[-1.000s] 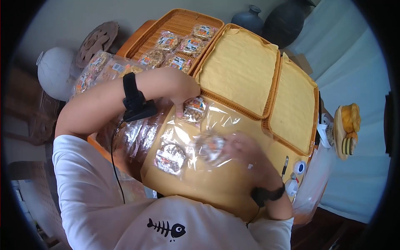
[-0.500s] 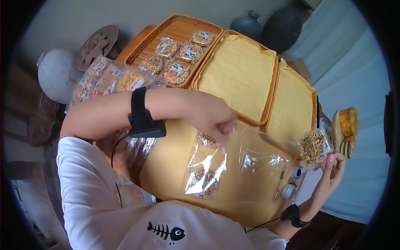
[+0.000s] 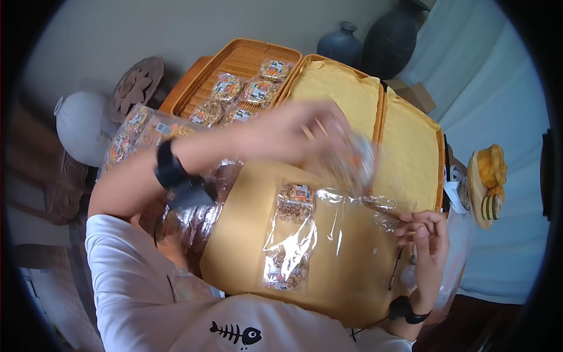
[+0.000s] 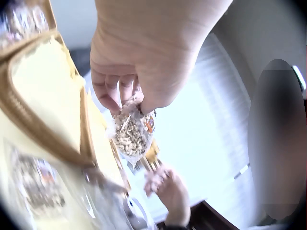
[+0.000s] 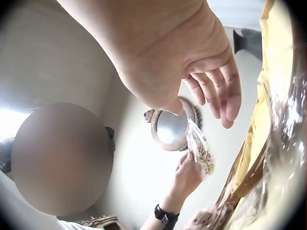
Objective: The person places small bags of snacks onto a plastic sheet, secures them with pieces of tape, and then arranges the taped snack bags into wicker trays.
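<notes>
My left hand, blurred, is above the middle of the table and pinches a clear snack packet by its upper edge. In the left wrist view the packet hangs from thumb and fingers, grainy clusters and a bit of orange label showing. To the right, my right hand is raised with loosely bent fingers near the edge of a clear plastic sheet; in the right wrist view that hand holds nothing. Two more snack packets, one upper and one lower, lie on the yellow mat.
A wicker tray with several snack packets stands at the back left. Two cloth-lined baskets, one central and one at right, sit beside it. More bagged snacks lie at left. A pen rests near the right edge.
The packet held out at the far right by my right hand is now in my left hand, above the table. My right hand has moved inward, without it. The view has tilted slightly.
</notes>
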Demonstrator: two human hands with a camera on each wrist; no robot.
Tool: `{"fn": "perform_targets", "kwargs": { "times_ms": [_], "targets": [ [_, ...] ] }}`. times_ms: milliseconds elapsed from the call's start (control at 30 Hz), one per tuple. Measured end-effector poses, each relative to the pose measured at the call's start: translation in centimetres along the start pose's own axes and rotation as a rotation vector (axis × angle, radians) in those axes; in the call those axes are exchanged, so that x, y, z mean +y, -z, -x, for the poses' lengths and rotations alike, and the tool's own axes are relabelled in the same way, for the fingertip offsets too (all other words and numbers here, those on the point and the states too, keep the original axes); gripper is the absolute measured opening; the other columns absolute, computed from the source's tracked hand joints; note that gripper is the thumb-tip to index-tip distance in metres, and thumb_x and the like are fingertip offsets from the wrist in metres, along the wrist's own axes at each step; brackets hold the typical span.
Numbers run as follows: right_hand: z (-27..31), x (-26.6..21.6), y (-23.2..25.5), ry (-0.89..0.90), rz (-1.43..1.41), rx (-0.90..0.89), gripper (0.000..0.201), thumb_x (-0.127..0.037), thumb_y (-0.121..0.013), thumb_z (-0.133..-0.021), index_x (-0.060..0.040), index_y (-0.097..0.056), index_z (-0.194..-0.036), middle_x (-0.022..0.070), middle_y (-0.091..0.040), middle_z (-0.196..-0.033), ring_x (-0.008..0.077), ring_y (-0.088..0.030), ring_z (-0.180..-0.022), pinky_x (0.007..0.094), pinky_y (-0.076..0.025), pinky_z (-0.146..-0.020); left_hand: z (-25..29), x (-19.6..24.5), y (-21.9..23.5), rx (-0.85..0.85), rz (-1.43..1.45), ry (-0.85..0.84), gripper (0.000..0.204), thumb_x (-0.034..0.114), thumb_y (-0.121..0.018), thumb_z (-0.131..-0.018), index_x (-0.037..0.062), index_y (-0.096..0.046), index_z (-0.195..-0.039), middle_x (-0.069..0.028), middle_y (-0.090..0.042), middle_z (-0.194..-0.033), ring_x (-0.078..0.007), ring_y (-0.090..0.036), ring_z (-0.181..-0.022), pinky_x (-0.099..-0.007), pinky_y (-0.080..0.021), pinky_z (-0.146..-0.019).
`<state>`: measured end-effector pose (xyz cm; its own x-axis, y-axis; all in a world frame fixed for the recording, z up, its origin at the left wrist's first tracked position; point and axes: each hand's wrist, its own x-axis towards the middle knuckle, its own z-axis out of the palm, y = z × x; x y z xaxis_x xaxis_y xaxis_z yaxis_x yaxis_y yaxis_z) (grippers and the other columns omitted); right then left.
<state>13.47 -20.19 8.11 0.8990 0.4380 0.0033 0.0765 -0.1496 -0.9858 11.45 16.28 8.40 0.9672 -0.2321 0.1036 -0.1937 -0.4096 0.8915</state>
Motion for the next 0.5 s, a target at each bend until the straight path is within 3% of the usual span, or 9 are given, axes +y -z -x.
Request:
{"fn": "perform_targets", "kwargs": {
  "times_ms": [133, 233, 300, 333, 433, 467, 500],
  "targets": [
    [0.8, 2.0, 3.5, -0.184, 0.154, 0.021, 0.014, -0.012, -0.058, -0.109, 0.0006, -0.059, -0.115, 0.0073, -0.071, -0.101, 0.0102, -0.065, -0.086, 0.024, -0.051, -0.076, -1.1, -7.3, 12.4, 0.433, -0.371, 0.076, 0.032, 0.026, -0.056, -0.111, 0.0076, -0.056, -0.137, -0.0122, -0.072, -0.111, -0.0157, -0.071, -0.095, -0.0314, -0.06, -0.078],
    [1.6, 3.7, 4.8, -0.283, 0.149, -0.001, 0.011, -0.008, -0.056, -0.109, 0.0012, -0.061, -0.114, 0.0068, -0.071, -0.1, 0.0093, -0.064, -0.084, 0.0245, -0.051, -0.076, -0.9, -15.9, 21.6, 0.562, -0.51, 0.252, 0.026, 0.025, -0.052, -0.113, 0.0116, -0.058, -0.133, -0.0151, -0.073, -0.107, -0.0191, -0.072, -0.088, -0.0341, -0.061, -0.072],
    [2.1, 4.5, 5.5, -0.31, 0.23, -0.082, 0.012, -0.005, -0.054, -0.108, 0.0015, -0.061, -0.116, 0.007, -0.071, -0.1, 0.0102, -0.066, -0.086, 0.0255, -0.052, -0.076, -0.7, -17.3, 23.3, 0.572, -0.766, 0.327, 0.024, 0.027, -0.053, -0.113, 0.0154, -0.059, -0.133, -0.0148, -0.073, -0.103, -0.0231, -0.072, -0.085, -0.04, -0.06, -0.074],
    [2.3, 4.9, 5.6, -0.326, 0.27, -0.123, 0.012, -0.003, -0.054, -0.108, 0.0016, -0.061, -0.116, 0.0071, -0.071, -0.101, 0.0106, -0.067, -0.086, 0.0259, -0.053, -0.076, -1.1, -18.0, 23.5, 0.608, -0.739, 0.427, 0.025, 0.029, -0.059, -0.109, 0.0156, -0.063, -0.13, -0.0166, -0.074, -0.099, -0.0295, -0.071, -0.085, -0.0431, -0.055, -0.079],
    [2.7, 6.1, 5.9, -0.396, 0.172, -0.241, 0.015, 0.0, -0.052, -0.107, 0.0022, -0.061, -0.118, 0.0086, -0.073, -0.105, 0.0151, -0.071, -0.093, 0.0287, -0.056, -0.079, -1.8, -21.3, 23.9, 0.583, -0.784, 0.404, 0.027, 0.027, -0.057, -0.108, 0.0166, -0.064, -0.132, -0.0175, -0.073, -0.099, -0.0324, -0.069, -0.09, -0.0439, -0.054, -0.084],
    [2.4, 6.4, 5.8, -0.393, 0.123, -0.271, 0.017, 0.001, -0.051, -0.107, 0.0026, -0.062, -0.119, 0.0101, -0.073, -0.107, 0.0174, -0.072, -0.097, 0.0299, -0.057, -0.082, -2.1, -21.6, 23.9, 0.553, -0.716, 0.504, 0.033, 0.022, -0.058, -0.107, 0.0161, -0.061, -0.139, -0.0216, -0.073, -0.111, -0.0384, -0.07, -0.102, -0.045, -0.054, -0.09],
    [2.3, 6.7, 5.6, -0.392, 0.075, -0.302, 0.018, 0.001, -0.051, -0.107, 0.0031, -0.062, -0.121, 0.0116, -0.073, -0.11, 0.0196, -0.072, -0.1, 0.0311, -0.057, -0.085, -2.4, -21.9, 23.9, 0.537, -0.762, 0.519, 0.037, 0.02, -0.059, -0.106, 0.0157, -0.06, -0.142, -0.0226, -0.073, -0.116, -0.0389, -0.07, -0.107, -0.0452, -0.054, -0.092]
  ]
}}
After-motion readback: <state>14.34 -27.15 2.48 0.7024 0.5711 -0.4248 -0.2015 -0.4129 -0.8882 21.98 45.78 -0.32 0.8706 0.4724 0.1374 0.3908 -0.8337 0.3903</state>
